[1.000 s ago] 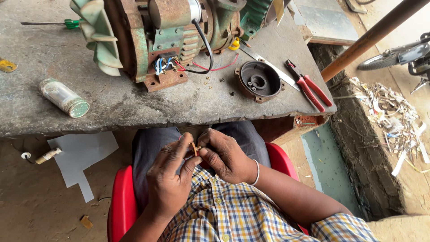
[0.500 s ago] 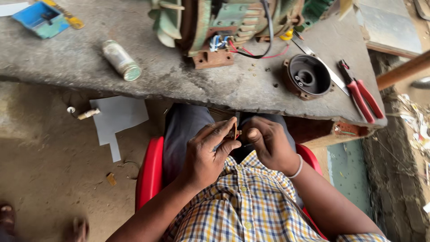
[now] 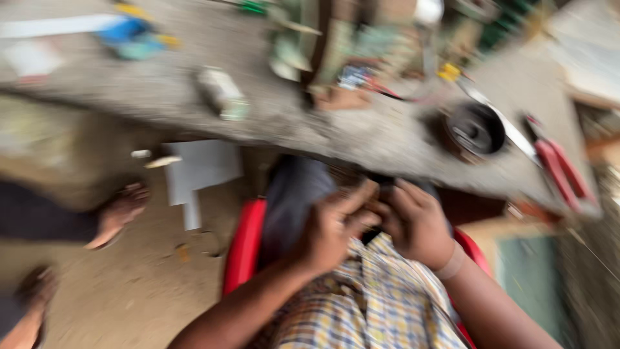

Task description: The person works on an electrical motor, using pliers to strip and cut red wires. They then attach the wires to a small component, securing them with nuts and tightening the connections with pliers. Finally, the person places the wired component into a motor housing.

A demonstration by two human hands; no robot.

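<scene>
Pinching together over the lap, the left hand (image 3: pixel 332 226) and the right hand (image 3: pixel 416 223) meet fingertip to fingertip just below the edge of a grey stone workbench (image 3: pixel 387 139). The frame is badly blurred by motion, so whether anything small sits between the fingers cannot be told; both hands are curled nearly closed, thumbs and forefingers pressed toward each other. A pale band (image 3: pixel 452 264) circles the right wrist. The person wears a checked shirt (image 3: pixel 368 304) and sits on a red chair (image 3: pixel 242 249). On the bench above the hands lies a dark round metal cover (image 3: pixel 475 129), with red-handled pliers (image 3: pixel 562 171) just beside it to the right. Farther back stands a green motor (image 3: pixel 361 39), and left of it a small cylinder (image 3: pixel 223 94) lies on its side. On the dirt floor to the left, a white sheet of paper (image 3: pixel 200 168) rests near another person's bare foot (image 3: pixel 119 210).
</scene>
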